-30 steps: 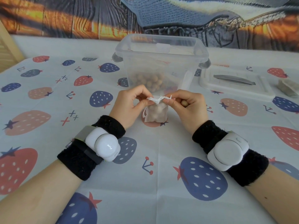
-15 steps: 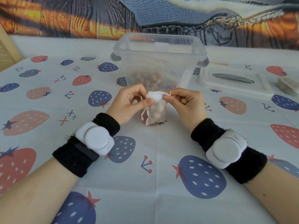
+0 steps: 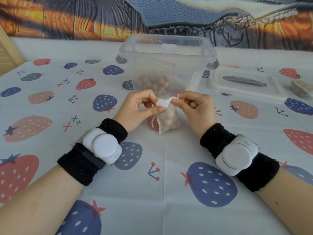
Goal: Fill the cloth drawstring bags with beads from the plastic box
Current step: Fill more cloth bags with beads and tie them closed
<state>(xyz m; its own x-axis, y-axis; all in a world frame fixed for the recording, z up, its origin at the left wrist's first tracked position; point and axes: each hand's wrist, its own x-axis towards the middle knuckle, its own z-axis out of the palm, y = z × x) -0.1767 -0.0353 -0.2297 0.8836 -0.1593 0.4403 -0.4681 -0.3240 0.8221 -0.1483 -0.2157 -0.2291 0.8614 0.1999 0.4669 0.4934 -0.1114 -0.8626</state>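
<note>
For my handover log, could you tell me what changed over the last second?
The bag mouth, stretched flat between both hands, is now bunched; the left hand and right hand moved closer, still pinching it. Plastic box and lid stayed put.

Both forearms reach forward, each wrist banded in black with a white device, the left hand [image 3: 135, 109] and right hand [image 3: 194, 109] meeting with thumbs and forefingers pinched, remaining fingers curled.
</note>
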